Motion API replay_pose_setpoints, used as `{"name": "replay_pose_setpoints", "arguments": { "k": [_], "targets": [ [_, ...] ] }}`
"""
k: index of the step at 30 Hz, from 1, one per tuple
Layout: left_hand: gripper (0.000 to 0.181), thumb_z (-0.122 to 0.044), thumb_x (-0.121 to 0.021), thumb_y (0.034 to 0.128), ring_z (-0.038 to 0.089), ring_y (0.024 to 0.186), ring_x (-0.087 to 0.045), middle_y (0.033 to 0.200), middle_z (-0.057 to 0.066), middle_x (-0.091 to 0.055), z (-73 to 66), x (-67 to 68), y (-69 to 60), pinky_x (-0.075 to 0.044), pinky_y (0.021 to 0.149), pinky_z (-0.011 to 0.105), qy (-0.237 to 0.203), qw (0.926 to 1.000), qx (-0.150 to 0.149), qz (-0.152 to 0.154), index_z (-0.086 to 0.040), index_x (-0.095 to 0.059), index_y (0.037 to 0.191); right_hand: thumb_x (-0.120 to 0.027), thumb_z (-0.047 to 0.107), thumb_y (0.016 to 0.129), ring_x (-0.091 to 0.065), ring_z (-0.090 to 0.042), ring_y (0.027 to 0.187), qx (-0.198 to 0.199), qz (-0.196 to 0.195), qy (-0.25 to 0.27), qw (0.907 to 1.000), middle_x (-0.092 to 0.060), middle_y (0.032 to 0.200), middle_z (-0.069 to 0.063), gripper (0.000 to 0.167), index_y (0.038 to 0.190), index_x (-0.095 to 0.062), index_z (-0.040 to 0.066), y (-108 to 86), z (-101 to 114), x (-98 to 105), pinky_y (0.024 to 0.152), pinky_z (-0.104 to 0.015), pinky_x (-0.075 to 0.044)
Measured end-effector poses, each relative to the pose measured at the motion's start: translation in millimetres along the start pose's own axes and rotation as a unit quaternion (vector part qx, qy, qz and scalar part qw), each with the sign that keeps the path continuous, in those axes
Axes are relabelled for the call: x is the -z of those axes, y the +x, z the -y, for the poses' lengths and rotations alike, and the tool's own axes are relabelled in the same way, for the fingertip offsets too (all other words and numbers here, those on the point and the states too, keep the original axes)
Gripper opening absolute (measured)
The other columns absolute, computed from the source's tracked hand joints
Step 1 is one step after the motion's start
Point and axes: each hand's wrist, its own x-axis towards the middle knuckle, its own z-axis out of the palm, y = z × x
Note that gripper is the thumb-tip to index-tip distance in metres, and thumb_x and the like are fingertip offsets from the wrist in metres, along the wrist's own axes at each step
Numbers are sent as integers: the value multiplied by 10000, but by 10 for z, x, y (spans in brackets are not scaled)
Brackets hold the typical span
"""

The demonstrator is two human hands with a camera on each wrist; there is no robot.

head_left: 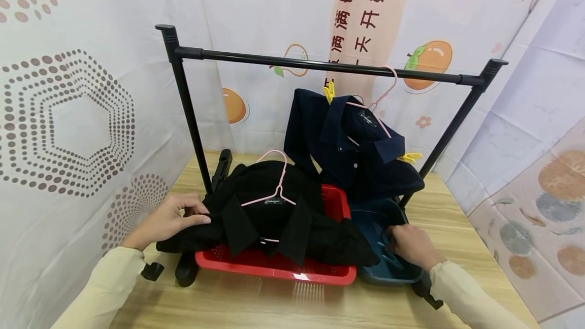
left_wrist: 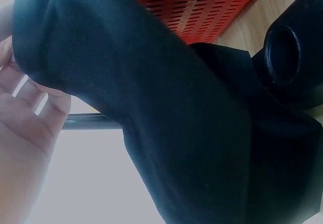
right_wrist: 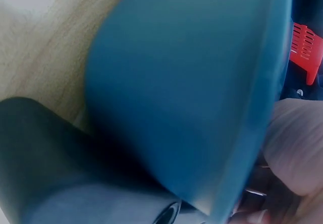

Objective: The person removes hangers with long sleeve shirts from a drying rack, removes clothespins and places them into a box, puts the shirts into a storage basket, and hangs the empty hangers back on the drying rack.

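The black shirt point(head_left: 294, 231) lay over the red basket point(head_left: 247, 264), shoulders running left to right. My left hand point(head_left: 172, 217), nearer, pinched its left end; my right hand point(head_left: 413, 247) was in the blue bin point(head_left: 369, 225) beyond its right end, fingers bent, holding what I couldn't tell.
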Motion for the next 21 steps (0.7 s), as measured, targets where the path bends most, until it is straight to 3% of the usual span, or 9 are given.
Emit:
{"name": "replay_pose_setpoints", "arguments": {
  "k": [4,8,11,13,17,21],
  "targets": [
    [382,195,-812,726,85,637,-546,755,-73,-662,-13,-3,-1,-453,569,220,29,10000,-13,-6,-146,-770,892,-856,117,807,-478,-132,602,-66,6,90,9999,-581,720,44,192,946,-730,77,13,4,-5,529,-347,-471],
    [357,195,-808,732,101,635,-554,750,-57,-664,-199,15,63,-451,574,217,-45,10000,-19,-60,-126,-768,882,-803,128,861,-461,-105,586,-75,-281,330,9990,-532,679,73,101,918,-725,98,62,23,26,535,-324,-425],
    [331,200,-804,732,118,630,-552,740,-34,-660,-355,30,112,-443,578,217,-40,9999,-88,-88,-98,-764,873,-768,158,925,-489,-67,616,22,-589,755,9954,-616,754,90,42,944,-754,123,114,132,112,584,-300,-457],
    [329,195,-809,729,116,630,-554,737,-38,-660,-371,32,113,-440,581,216,-12,9999,-93,-92,-100,-764,868,-743,178,961,-510,-49,647,140,-777,1213,9895,-651,808,101,38,974,-767,152,136,258,183,614,-284,-472],
    [330,192,-811,727,113,633,-553,738,-39,-662,-368,32,105,-439,581,216,16,9999,-99,-94,-104,-763,865,-681,218,1016,-561,-31,727,738,-943,2064,9711,-676,900,134,89,1044,-765,206,162,519,269,662,-257,-492],
    [328,192,-806,736,110,639,-547,742,-32,-661,-373,35,100,-441,584,218,-7,9999,-86,-81,-104,-763,871,-646,216,1038,-568,-26,798,1587,-761,2292,9573,-674,985,150,131,1111,-754,214,166,670,298,701,-244,-500]
  ]
}}
